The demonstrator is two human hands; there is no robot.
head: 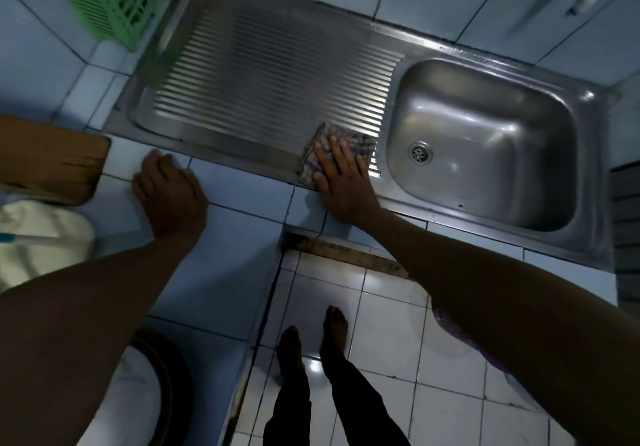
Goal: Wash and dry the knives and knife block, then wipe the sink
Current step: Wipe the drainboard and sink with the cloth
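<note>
The right hand [341, 172] lies flat with fingers spread on a checked cloth [341, 149], pressing it onto the near corner of the sink [349, 33] drainboard [273, 75], just beside the basin [485, 141]. The left hand [169, 196] rests on the tiled counter [242, 186], fingers loosely curled and holding nothing. No knives or knife block are clearly in view, so this looks like the final wiping step.

The likeliest slip is the cloth bunching on the ribs or sliding out from under the palm, since nothing pinches it — only downward pressure keeps it there. A stroke to the right could drop the cloth over the basin lip; a stroke toward the body could carry it off the steel rim onto the tiles, leaving the front edge unwiped.

Room is generous to the left across the ribbed board, until the green basket [107, 2] at the far corner. A wooden board [52, 158] sits near the left hand — well apart from the cloth
</note>
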